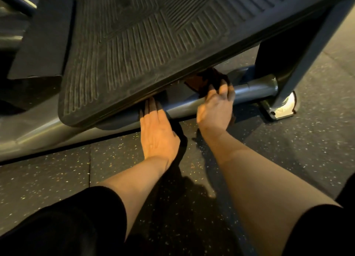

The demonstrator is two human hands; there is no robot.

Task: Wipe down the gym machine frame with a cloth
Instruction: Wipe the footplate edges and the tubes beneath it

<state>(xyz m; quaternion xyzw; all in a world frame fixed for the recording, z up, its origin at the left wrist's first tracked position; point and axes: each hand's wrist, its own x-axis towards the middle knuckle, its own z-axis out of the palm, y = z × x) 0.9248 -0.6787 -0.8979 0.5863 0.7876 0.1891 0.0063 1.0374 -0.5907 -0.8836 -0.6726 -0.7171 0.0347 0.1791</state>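
Observation:
A grey metal frame tube (255, 89) of the gym machine runs low over the floor, under a big ribbed black footplate (146, 44). My right hand (216, 109) grips a dark cloth (213, 79) and holds it against the tube just below the footplate's edge. My left hand (157, 132) lies flat on the tube with straight fingers, whose tips are hidden under the footplate. Part of the cloth is hidden behind the footplate too.
A dark upright post (299, 59) stands at the right on a bright metal foot (282, 107) bolted to the floor. Speckled rubber floor tiles (57, 173) spread below. More grey frame (28, 134) slopes down at the left.

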